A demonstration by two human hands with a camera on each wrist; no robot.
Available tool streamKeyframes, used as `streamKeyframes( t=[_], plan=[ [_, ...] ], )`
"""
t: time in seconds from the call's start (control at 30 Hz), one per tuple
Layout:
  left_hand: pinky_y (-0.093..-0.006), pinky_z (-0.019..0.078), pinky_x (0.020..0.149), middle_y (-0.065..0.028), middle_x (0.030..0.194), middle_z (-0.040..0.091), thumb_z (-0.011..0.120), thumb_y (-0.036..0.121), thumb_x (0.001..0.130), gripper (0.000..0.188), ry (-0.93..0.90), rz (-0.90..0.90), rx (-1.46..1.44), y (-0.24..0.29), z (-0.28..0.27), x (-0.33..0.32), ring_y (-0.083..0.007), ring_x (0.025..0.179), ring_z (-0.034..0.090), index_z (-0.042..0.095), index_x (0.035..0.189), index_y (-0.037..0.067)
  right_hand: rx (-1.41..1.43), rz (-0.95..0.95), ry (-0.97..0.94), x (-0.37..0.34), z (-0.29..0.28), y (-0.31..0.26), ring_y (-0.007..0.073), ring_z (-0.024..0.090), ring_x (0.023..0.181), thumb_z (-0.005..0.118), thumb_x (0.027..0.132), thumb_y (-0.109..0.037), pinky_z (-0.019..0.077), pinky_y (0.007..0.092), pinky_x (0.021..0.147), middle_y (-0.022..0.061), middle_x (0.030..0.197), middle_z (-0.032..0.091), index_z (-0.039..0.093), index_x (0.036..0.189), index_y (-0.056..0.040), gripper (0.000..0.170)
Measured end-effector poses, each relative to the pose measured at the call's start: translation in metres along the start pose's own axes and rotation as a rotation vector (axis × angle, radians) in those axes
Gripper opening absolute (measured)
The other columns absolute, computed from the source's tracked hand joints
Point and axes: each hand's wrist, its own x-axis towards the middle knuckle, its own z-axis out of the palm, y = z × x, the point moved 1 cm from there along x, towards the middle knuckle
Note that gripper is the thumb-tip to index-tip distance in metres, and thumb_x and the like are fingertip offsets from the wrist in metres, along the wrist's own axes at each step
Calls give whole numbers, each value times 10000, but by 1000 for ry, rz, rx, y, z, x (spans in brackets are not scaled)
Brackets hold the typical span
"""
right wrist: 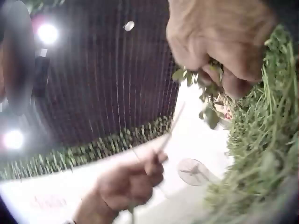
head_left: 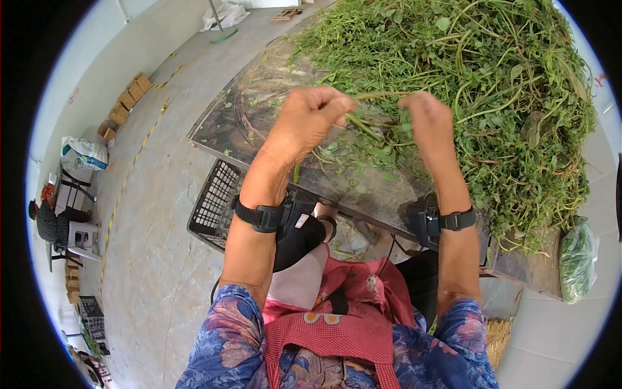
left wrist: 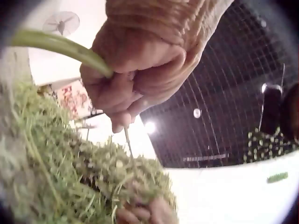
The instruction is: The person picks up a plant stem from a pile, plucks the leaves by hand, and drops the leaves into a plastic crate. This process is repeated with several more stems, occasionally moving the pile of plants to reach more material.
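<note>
My left hand (head_left: 311,117) pinches a green stem (head_left: 369,129) between thumb and fingers over the dark table. The left wrist view shows a thick stem (left wrist: 60,46) coming out of the curled left hand (left wrist: 135,65). A thin stalk (head_left: 382,94) spans the gap between the two hands. My right hand (head_left: 427,120) has its fingers curled round a leafy stem, at the near edge of the green heap (head_left: 492,84). Small leaves (right wrist: 210,114) hang below the right hand (right wrist: 224,42) in the right wrist view.
Loose leaves lie on the dark table (head_left: 259,84). A black crate (head_left: 220,198) stands below its left edge, and a bagged green bundle (head_left: 576,259) lies at the right corner. Cardboard boxes (head_left: 126,97) line the wall, and a seated person (head_left: 55,223) is far left.
</note>
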Motion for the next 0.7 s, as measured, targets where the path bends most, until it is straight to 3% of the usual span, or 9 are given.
streamKeyframes(
  t=[0.03, 0.1, 0.13, 0.23, 0.37, 0.43, 0.5, 0.57, 0.7],
  plan=[
    [-159, 238, 384, 39, 654, 523, 591, 207, 879, 225, 60, 14, 62, 2, -5, -1, -12, 462, 347, 631, 917, -11, 0, -2, 0, 4, -14, 10, 112, 455, 471, 458, 902, -150, 368, 271, 439, 55, 593, 514, 599, 840, 15, 226],
    [-159, 241, 379, 33, 654, 511, 590, 208, 880, 232, 133, 11, -167, -8, -41, 3, -15, 470, 352, 617, 939, -15, 1376, 330, 93, 8, -52, 37, 81, 400, 433, 410, 929, -166, 347, 223, 380, 40, 668, 510, 551, 855, -11, 222],
    [-158, 243, 374, 27, 655, 499, 589, 208, 882, 241, 207, 11, -402, -9, -53, 5, -18, 479, 358, 604, 961, -19, 1376, 327, 90, 9, -54, 28, 81, 400, 433, 410, 929, -166, 347, 223, 380, 40, 668, 510, 551, 855, -11, 222],
    [-154, 258, 358, 14, 658, 489, 568, 189, 895, 245, 191, -39, -501, -14, -51, 9, -25, 482, 368, 574, 992, -35, 1391, 309, 45, 3, -54, 7, 44, 358, 419, 402, 940, -176, 341, 179, 355, 27, 735, 501, 500, 837, -53, 188],
    [-153, 329, 341, -52, 712, 532, 521, 168, 916, 246, -40, -85, -961, -24, -38, 12, -63, 554, 420, 559, 980, -66, 1246, 462, -3, -8, -20, -7, 29, 379, 412, 462, 934, -258, 386, 193, 410, 43, 758, 548, 485, 759, -92, 242],
    [-173, 409, 376, -103, 814, 584, 484, 208, 934, 302, -130, -152, -987, -25, -27, 13, -109, 614, 496, 555, 1011, -75, 1046, 466, -115, -11, -13, -16, 30, 394, 424, 532, 905, -318, 390, 181, 442, 33, 742, 564, 484, 740, -105, 274],
    [-222, 499, 516, -142, 968, 595, 454, 258, 945, 376, -176, -270, -935, -19, 0, 8, -174, 756, 562, 545, 1065, -87, 1101, 427, -206, -12, -3, -10, 34, 422, 472, 587, 873, -334, 370, 168, 446, 17, 708, 559, 540, 775, -86, 271],
    [-263, 500, 626, -143, 1020, 585, 444, 280, 947, 403, -228, -247, -956, -21, 20, 7, -191, 846, 557, 536, 1105, -79, 852, 384, -253, -18, 10, -21, 42, 452, 532, 602, 868, -298, 357, 165, 455, 8, 690, 553, 602, 849, -68, 231],
    [-342, 431, 860, -104, 1097, 569, 420, 336, 949, 461, -397, -218, -929, -21, 30, 2, -198, 1000, 514, 508, 1207, -36, 771, 363, -287, -26, 27, -27, 49, 448, 629, 598, 872, -295, 332, 184, 509, -25, 704, 527, 634, 978, -38, 281]
  ],
)
